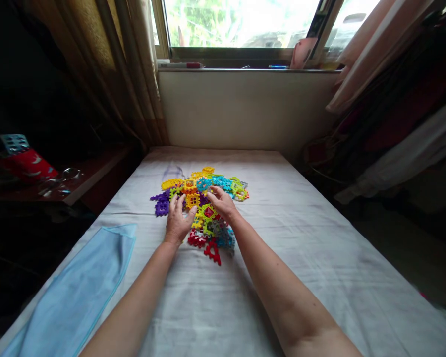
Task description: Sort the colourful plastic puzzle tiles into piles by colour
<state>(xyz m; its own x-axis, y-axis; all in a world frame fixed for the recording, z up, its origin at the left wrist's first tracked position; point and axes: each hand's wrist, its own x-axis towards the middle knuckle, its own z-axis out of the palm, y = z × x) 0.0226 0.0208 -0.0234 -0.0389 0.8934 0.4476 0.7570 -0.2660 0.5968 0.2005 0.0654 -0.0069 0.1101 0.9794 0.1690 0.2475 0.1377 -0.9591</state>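
Note:
A pile of colourful plastic interlocking pieces lies on the bed's pale sheet point(297, 238). At its left side my left hand point(178, 221) has its fingers spread, beside an orange window-shaped piece point(192, 200) and purple pieces point(162, 208). My right hand point(222, 202) reaches over the middle of the pile, its thumb and fingertips at a blue piece point(204, 185); whether it grips that piece is too small to tell. Yellow pieces point(171, 184) lie at the back left, lime green ones point(239, 188) at the right. A red triangular piece point(212, 252) is nearest to me.
A light blue cloth point(82, 282) lies on the left of the bed. Beyond the far edge are a wall point(245, 109) and a window. On the left stands a dark red table point(92, 173) with a red container point(31, 163). Clothes hang at the right.

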